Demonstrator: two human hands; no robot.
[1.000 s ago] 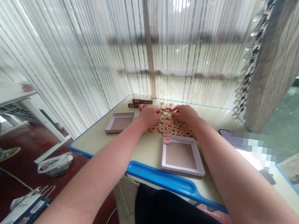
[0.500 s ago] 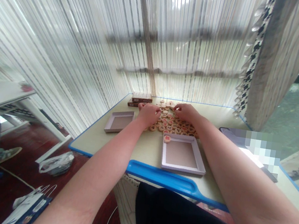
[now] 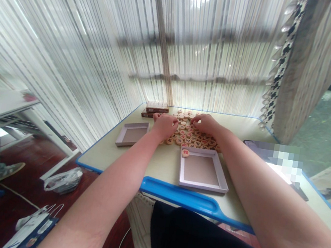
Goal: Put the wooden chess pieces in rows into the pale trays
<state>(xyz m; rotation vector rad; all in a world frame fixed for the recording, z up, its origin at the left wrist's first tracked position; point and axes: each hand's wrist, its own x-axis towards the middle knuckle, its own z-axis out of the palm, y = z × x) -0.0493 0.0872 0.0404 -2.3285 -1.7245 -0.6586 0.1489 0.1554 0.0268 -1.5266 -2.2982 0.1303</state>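
Observation:
Wooden Chinese chess pieces (image 3: 188, 135) with red and black characters lie in a loose cluster on the small table (image 3: 147, 164). My left hand (image 3: 165, 125) rests at the cluster's left side, its fingers curled down and closed; what lies under them is hidden. At the upper right of the pieces, my right hand (image 3: 206, 124) is bent with fingertips drawn together among them. Any piece between those fingertips is too small to make out. Nearer me stands a shallow box tray (image 3: 180, 172), with one red-marked piece (image 3: 185, 153) in its far left corner.
A second shallow box part (image 3: 133, 134) sits on the left. Stacked brown boxes (image 3: 157, 109) are at the back left edge. On the right lies a partly blurred dark device (image 3: 251, 145). A blue trough (image 3: 180, 194) lines the front edge. A string curtain (image 3: 217, 65) hangs behind.
My right hand has shifted very slightly left over the pieces. My left hand, the trays and the piece in the tray look almost the same.

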